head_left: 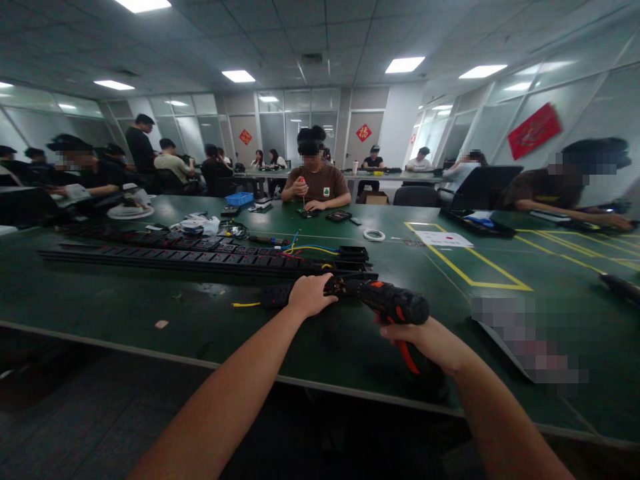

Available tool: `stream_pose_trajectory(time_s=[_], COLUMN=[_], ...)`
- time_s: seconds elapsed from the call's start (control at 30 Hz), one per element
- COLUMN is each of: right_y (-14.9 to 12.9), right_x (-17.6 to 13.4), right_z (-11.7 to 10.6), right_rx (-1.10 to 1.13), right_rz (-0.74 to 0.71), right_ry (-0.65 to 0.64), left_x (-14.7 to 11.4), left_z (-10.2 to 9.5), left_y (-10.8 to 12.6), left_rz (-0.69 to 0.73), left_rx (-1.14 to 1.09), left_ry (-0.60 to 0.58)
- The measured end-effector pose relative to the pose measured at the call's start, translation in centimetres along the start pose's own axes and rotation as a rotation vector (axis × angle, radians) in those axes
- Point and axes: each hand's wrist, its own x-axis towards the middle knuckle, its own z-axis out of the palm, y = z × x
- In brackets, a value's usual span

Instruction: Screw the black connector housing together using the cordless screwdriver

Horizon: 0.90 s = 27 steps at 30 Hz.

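My right hand (425,339) is wrapped round the handle of a black and orange cordless drill (385,297), tipped so that its nose points left. My left hand (311,295) is closed on a black socket module (275,296), holding it low over the table. A yellow wire (246,305) sticks out from the module's left end. The drill's nose meets the module's right end beside my left fingers; whether a bit touches a screw there I cannot make out. Just beyond my hands lie long black power strip housings (200,261), with blue and yellow wires (299,248) at their right end.
On the green table (240,337) are a blue basket (240,199), a white tape roll (374,235), a paper sheet (445,239) inside yellow tape lines, and a black tray (477,224). Across from me, a co-worker (316,180) holds a red-handled screwdriver (303,187).
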Motion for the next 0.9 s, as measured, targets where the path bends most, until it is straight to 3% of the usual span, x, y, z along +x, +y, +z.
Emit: stream_pose_trajectory(time_s=[0.9], right_y=[-0.33], right_x=[-0.19], right_z=[0.05], right_rx=[-0.024], right_rz=[-0.001], right_ry=[-0.004], left_x=[-0.08], left_z=[-0.49], left_y=[0.31], left_rz=[-0.012], left_rx=[-0.004], left_ry=[-0.023])
